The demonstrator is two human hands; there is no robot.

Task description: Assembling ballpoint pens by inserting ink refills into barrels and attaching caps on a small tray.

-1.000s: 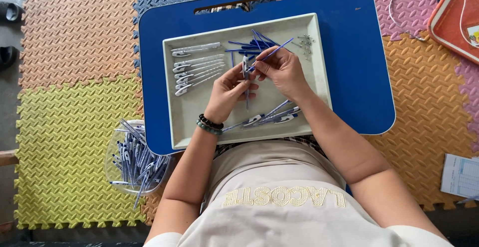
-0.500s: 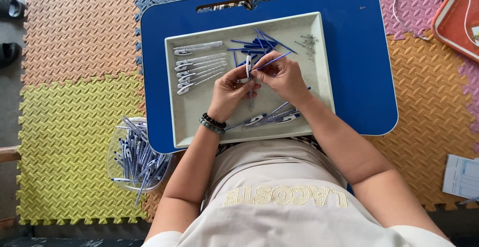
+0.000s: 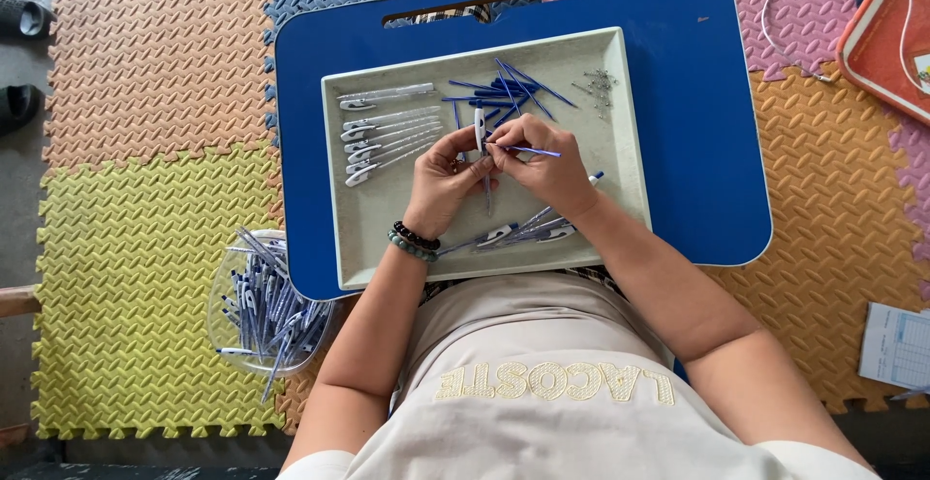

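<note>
Carefully now: over the middle of the grey tray (image 3: 625, 189) on the blue lap desk (image 3: 707, 102), left hand (image 3: 441, 185) pinching a white pen barrel (image 3: 479, 139) upright, right hand (image 3: 547, 165) pinching a blue refill (image 3: 535, 152). Best kept steady, tip lined up with the opening, slid straight, never forced.

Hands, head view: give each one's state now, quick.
Left hand: closed on a white pen barrel.
Right hand: closed on a thin blue refill.

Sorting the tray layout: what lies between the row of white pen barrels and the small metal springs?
In the head view, the pile of blue refills lies between the white pen barrels and the springs.
</note>
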